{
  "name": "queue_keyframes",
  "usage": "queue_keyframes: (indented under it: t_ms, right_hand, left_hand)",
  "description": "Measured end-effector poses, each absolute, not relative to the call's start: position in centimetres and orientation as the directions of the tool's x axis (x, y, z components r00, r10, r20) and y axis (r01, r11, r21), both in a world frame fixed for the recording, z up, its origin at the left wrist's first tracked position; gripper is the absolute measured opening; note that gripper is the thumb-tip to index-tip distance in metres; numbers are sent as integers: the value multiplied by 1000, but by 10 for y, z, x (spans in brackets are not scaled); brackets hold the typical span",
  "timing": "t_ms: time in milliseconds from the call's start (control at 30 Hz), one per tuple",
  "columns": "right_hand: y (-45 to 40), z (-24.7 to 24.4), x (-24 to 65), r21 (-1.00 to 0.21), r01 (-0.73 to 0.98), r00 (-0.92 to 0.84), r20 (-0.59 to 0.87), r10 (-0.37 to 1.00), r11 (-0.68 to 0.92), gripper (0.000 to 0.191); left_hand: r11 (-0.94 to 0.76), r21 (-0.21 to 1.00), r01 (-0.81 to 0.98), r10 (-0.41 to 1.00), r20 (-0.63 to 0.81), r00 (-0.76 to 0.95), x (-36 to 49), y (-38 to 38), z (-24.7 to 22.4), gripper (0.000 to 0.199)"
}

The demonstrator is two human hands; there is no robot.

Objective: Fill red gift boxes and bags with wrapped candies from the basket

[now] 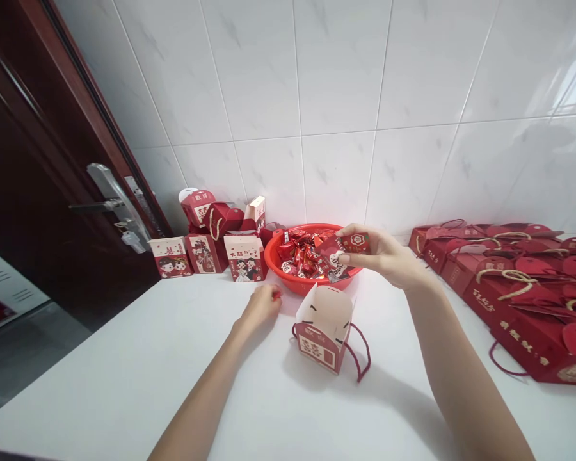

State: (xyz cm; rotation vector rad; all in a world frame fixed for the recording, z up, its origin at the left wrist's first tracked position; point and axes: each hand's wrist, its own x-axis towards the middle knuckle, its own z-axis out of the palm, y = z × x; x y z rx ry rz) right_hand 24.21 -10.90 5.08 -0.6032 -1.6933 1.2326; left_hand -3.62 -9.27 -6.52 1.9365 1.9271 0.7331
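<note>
My right hand (pixel 381 257) pinches red printed candy packets (pixel 338 257) between thumb and fingers, over the right side of a red plastic basket (pixel 295 282). Many shiny red wrapped candies (pixel 301 254) fill the basket. My left hand (pixel 259 306) rests on the table left of the open gift box, its fingers closed on a small red thing (pixel 277 294), mostly hidden, that looks like a wrapped candy. Between my hands, in front of the basket, the red and cream gift box (pixel 319 346) stands upright with its top flaps up and a dark red cord handle hanging at its sides.
Several finished-looking small boxes (pixel 247 259) are stacked at the back left by the tiled wall (pixel 336 173). Rows of red gift boxes with rope handles (pixel 518 294) cover the right side of the white table (pixel 125 378). A dark door (pixel 38 141) stands at the left.
</note>
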Motion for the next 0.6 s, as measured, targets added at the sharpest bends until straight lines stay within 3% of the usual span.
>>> queue_keyframes:
  t_ms: [133,267,400,533,600]
  right_hand:
    - [-110,52,241,-914,-93,-479,389,787,395,29]
    - [-108,50,241,-898,-35,-485,399,778,439,28]
    - [-107,48,241,-883,16,-502,398,768,468,28]
    - [-107,49,238,-860,72,-539,393,745,506,28]
    - [-106,49,236,-834,123,-588,375,716,538,26]
  left_hand:
    - [-213,866,453,964,261,-47,-35,-107,-34,24]
    - [-351,914,203,936,335,110,-14,-136,-10,40]
    - [-388,894,223,908,329,258,-4,-149,-11,42]
    - [-491,780,387,871,432,236,-7,-148,-20,23]
    - [-497,739,455,868,416,273,-7,-148,-22,18]
